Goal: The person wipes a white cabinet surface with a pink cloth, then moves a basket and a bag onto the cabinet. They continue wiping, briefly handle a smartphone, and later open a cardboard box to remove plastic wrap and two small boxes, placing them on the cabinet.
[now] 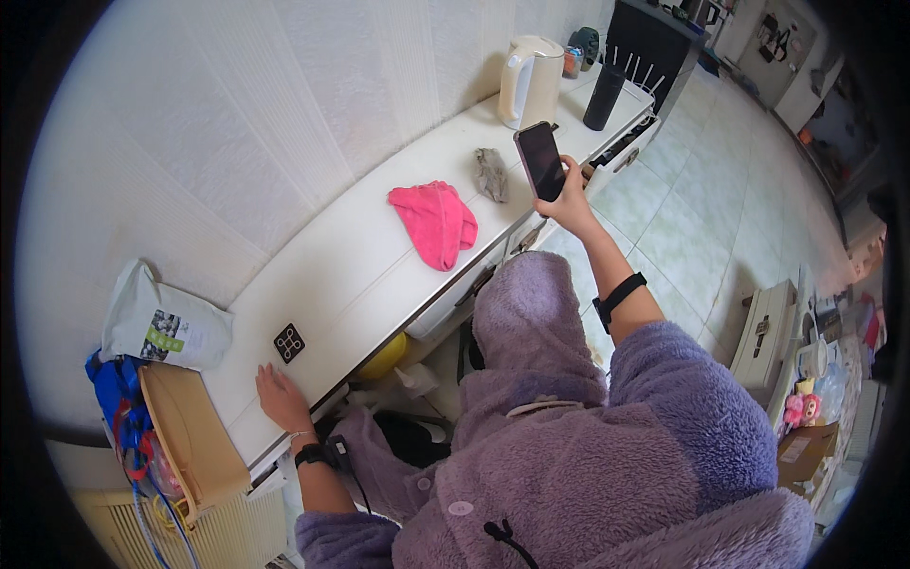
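My right hand (568, 198) grips a dark-screened smartphone (542, 161), raised over the right part of a long white cabinet top (313, 284). Flat on that top, my left hand (279, 395) rests with its fingers a little apart and nothing in it. Just above those fingers lies a black square coaster-like piece with a white looped symbol (289, 343). A crumpled pink cloth (437, 222) is on the cabinet between my two hands. Beside it, nearer the phone, sits a wrinkled grey-brown cloth (491, 175).
Behind the phone stand a cream electric kettle (542, 82) and a black cylinder (605, 97). At left are a white printed bag (170, 320) and a cardboard box (178, 434). A pulled-out drawer (625, 156) juts out at right. Below the cabinet is something yellow (386, 355).
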Demonstrator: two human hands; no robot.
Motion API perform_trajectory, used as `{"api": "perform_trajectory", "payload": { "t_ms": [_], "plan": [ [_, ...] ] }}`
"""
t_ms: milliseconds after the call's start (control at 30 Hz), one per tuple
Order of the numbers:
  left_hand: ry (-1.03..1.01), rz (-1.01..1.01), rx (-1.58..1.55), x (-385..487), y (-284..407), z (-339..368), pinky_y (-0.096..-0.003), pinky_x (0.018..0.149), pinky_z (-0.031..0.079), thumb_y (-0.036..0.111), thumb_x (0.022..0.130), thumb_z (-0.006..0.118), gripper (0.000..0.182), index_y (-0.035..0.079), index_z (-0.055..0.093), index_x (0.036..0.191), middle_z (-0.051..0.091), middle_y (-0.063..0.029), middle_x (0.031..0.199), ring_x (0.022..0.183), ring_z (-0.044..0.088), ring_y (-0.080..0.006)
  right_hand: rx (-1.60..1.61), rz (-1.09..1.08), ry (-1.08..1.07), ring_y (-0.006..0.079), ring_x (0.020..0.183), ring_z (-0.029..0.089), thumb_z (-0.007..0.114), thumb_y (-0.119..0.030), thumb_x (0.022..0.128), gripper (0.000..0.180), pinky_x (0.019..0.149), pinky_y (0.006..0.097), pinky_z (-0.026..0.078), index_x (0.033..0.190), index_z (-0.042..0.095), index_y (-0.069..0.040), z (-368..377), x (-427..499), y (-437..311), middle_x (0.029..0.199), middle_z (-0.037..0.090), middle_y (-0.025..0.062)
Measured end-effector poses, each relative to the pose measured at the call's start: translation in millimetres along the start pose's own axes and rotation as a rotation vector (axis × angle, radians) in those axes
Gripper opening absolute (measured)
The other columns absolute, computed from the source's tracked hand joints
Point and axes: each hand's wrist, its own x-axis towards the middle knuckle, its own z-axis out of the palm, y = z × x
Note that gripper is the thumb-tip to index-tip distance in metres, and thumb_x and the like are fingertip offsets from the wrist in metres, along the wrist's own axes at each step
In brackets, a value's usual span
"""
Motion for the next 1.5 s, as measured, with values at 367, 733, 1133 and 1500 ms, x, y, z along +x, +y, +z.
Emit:
{"api": "perform_trajectory", "payload": {
  "t_ms": [367,733,1133,1500],
  "plan": [
    [0.005,0.003,0.03,-1.7,-3.1,4.4,-0.0456,0.103,0.041,0.017,0.094,0.054,0.033,0.002,0.059,0.123,0.057,-0.0188,0.132,0.124,0.051,-0.0364,0.638,0.175,-0.296,0.0234,0.105,0.052,0.078,-0.018,0.072,0.102,0.087,0.0346,0.048,0.148,0.011,-0.008,33.4,-51.6,-92.1,0.117,0.043,0.0152],
    [0.028,0.022,0.002,-1.5,-4.4,6.2,-0.046,0.102,0.041,0.017,0.094,0.054,0.032,0.003,0.061,0.121,0.057,-0.02,0.131,0.123,0.052,-0.0369,0.63,0.061,-0.309,0.027,0.124,0.043,0.079,-0.012,0.065,0.098,0.105,0.0376,0.037,0.142,0.02,0.004,58.2,-81.1,-129.3,0.133,0.039,0.0212],
    [0.106,-0.057,0.052,-4.0,-2.9,17.0,-0.0471,0.096,0.044,0.021,0.091,0.055,0.029,0.007,0.065,0.113,0.061,-0.0142,0.128,0.12,0.054,-0.0331,0.743,0.161,-0.869,0.0165,0.102,0.053,0.075,-0.009,0.073,0.088,0.085,0.0307,0.048,0.144,0.022,-0.004,92.2,-80.6,-240.9,0.117,0.049,0.0103],
    [0.008,-0.239,-0.935,-16.1,30.7,-50.8,-0.0356,0.092,0.045,0.025,0.102,0.045,0.032,0.005,0.063,0.119,0.066,-0.01,0.118,0.109,0.06,-0.0228,0.79,0.308,-1.204,0.0189,0.107,0.048,0.07,-0.007,0.076,0.084,0.092,0.0321,0.043,0.146,0.023,-0.006,146.1,-152.4,-317.9,0.122,0.046,0.0087]
  ]
}}
